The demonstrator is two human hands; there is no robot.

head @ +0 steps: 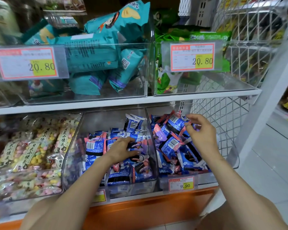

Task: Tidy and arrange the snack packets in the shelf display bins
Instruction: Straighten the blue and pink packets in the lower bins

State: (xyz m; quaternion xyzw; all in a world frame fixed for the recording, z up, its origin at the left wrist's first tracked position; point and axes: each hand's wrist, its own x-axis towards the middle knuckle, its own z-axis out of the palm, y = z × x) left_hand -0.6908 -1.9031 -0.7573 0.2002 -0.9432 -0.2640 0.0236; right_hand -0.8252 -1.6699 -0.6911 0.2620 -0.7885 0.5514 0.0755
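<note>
The blue snack packets (96, 145) are heaped high under both hands, so tugging one free could tip its neighbours over the clear divider (150, 130) between the hands, or out over the low front lip. The left hand (121, 150) curls its fingers round a dark-and-purple packet (136, 147) atop the middle pile. The right hand (201, 135), half-closed, seems to pinch the edge of an upright blue packet (176, 122) in the neighbouring bin (206, 178).

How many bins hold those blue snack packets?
2, side by side in the bottom row: the middle bin, where the left hand grips blue packets, and the right bin, where the right hand pinches one. Other bins beyond the frame may hold more.
</note>
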